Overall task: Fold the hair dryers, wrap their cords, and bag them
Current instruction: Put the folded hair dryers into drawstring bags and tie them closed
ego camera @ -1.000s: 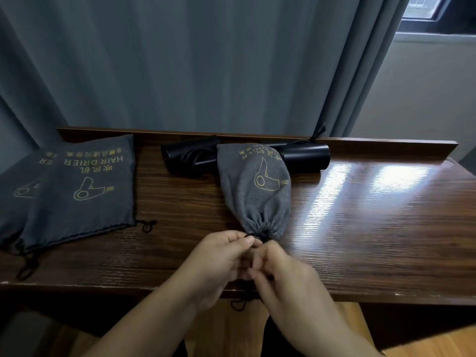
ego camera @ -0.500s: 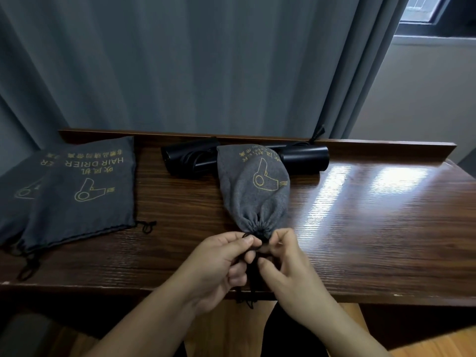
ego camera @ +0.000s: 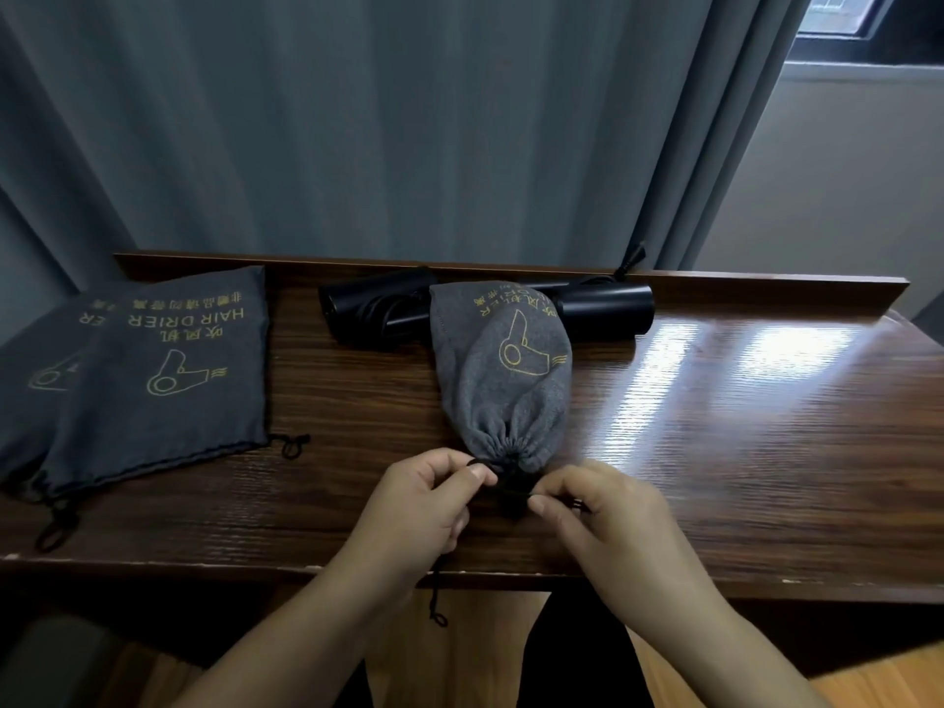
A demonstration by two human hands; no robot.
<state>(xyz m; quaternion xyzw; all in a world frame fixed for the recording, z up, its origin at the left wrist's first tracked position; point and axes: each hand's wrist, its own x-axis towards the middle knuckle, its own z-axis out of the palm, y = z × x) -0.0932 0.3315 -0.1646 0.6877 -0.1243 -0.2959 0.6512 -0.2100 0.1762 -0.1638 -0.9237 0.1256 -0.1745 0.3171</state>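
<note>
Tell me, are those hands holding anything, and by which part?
Yes. The left hand and right hand each pinch the black drawstring at the gathered mouth of the filled grey bag.

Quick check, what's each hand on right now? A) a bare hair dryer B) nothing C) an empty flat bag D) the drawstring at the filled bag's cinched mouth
D: the left hand and right hand each pinch the black drawstring at the gathered mouth of the filled bag.

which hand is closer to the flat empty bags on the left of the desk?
Left. The left hand pinches the drawstring at the filled bag's mouth, on the side facing the flat bags. The right hand pinches the drawstring from the far side, farther away.
</note>
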